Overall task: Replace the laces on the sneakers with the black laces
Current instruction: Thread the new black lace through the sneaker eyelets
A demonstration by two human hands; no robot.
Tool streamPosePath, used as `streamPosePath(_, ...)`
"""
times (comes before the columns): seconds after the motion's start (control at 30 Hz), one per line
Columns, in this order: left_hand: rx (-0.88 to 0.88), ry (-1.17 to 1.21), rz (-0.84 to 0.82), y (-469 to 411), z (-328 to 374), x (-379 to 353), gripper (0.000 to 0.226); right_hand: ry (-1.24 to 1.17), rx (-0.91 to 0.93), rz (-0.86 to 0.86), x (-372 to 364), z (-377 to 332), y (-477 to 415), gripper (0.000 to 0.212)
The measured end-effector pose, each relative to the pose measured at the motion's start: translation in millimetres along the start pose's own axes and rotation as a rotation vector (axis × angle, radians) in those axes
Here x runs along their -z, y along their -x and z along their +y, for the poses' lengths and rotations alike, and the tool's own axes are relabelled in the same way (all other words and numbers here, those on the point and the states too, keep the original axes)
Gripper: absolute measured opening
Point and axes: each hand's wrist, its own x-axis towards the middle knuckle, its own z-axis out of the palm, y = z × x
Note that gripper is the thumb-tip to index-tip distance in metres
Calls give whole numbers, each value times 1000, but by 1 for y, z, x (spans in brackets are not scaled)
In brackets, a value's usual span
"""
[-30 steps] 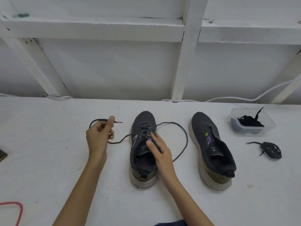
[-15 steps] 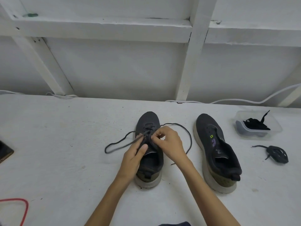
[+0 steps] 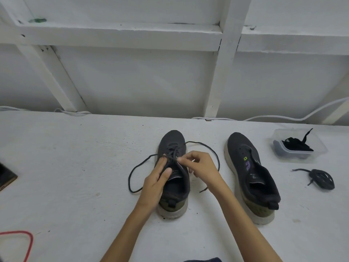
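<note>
Dark grey sneaker (image 3: 172, 138) stands mid-bench (image 3: 75, 157), its lace (image 3: 197, 142) looping out on both sides. The right hand (image 3: 202, 165) curls its fingers, pinching the lace at the eyelets; the left hand (image 3: 154, 181) fingers lie on the lacing, grip unclear. The second sneaker (image 3: 251, 167) stands just to the right

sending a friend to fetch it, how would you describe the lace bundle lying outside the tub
On the white table, look right of the unlaced sneaker. Nearer than the clear tub lies the lace bundle: dark, coiled, bare on the table rather than boxed or threaded.
</note>
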Motion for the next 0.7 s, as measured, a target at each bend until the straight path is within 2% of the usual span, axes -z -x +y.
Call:
streamPosePath(0.1,3,6,-2,0,0,0,50,-25,31,-23,3,-8,-2,13)
streamPosePath(0.23,13,16,0,1,1,0,49,-73,32,103,12,-20,-15,14)
streamPosePath(0.4,7,18,7,1,-1,-1,49,-45,-52,-33,9,-15,-7,23)
streamPosePath(0.5,8,16,7,-1,-3,-1,49,-57,-31,-101,8,-10,-3,19)
streamPosePath(0.6,5,19,-4,-1,-4,-1,49,-128,-18,36,14,-12,-12,16)
streamPosePath(0.7,4,36,-5,-1,-6,-1,50,-290,-101,137,18,-11,-22,14)
